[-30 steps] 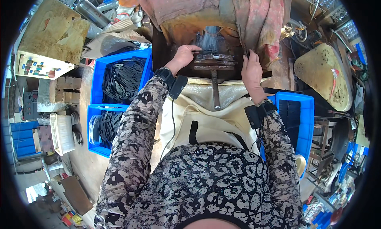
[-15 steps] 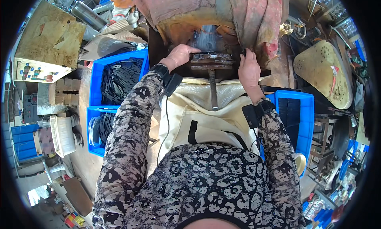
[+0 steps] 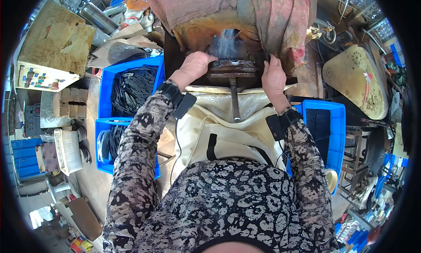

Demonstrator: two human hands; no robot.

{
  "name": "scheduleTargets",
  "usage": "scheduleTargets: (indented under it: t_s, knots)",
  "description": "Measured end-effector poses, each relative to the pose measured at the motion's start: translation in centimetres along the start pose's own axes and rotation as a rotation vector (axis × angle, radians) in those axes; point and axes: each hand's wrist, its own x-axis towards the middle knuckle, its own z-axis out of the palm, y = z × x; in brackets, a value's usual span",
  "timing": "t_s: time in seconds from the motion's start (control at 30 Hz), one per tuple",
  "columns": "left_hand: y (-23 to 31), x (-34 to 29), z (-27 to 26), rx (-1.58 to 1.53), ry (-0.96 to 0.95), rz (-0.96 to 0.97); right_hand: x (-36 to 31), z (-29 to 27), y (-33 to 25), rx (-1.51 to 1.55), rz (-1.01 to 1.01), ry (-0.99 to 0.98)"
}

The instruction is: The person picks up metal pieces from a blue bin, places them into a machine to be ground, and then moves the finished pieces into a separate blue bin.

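My left hand is closed at the left end of a rusty metal work rest. Its index finger reaches toward the rest's top edge; anything in its grip is hidden. On the other side my right hand is closed, with a small dark edge showing at its fingertips, too little to name. Behind the rest, a grey blurred patch looks like spray or a turning wheel. A metal rod extends from the rest toward me.
Blue bins with dark thin strips stand at left; another blue bin with stacked dark pieces is at right. A stained red cloth drapes the machine. Cream sheeting covers my lap. A control box stands far left.
My left hand has shifted slightly left and down, its forearm moving left with it. My right hand has moved slightly left and down, staying beside the rest.
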Motion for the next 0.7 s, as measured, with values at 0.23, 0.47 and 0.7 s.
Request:
scheduleTargets:
  t_s: [0.23,0.47,0.7]
  knots:
    - [9.0,-7.1,-2.3,-0.064,0.339,0.586,0.1,0.4,0.2,0.013,-0.007,0.006]
    - [11.5,-8.3,-0.8,-0.023,0.035,0.777,0.3,0.7,0.4,0.007,-0.019,0.026]
    - [9.0,-3.1,-5.4,-0.299,0.531,0.516,0.1,0.6,0.2,-0.005,-0.004,0.030]
